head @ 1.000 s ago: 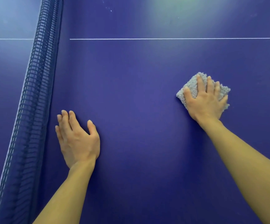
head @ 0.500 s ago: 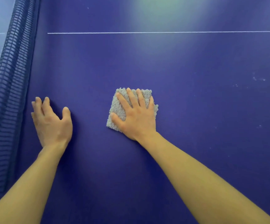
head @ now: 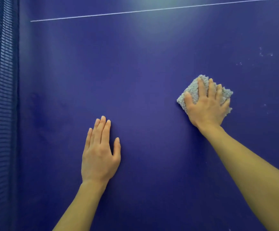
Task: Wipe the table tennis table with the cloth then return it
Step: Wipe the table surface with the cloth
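A folded grey fluffy cloth (head: 192,91) lies flat on the dark blue table tennis table (head: 135,72), right of centre. My right hand (head: 207,105) presses down on the cloth with straight, spread fingers and covers most of it. Lower down and to the left, my left hand (head: 100,152) rests palm-down on the bare table surface, fingers straight and close together, holding nothing.
The dark blue net (head: 0,97) runs along the left edge of the view. A thin white line (head: 135,11) crosses the table at the top. Small pale specks (head: 262,54) dot the surface at the upper right, beyond the cloth.
My right hand slid the cloth left toward my left hand, then back out to the right. My left hand has stayed flat on the table.
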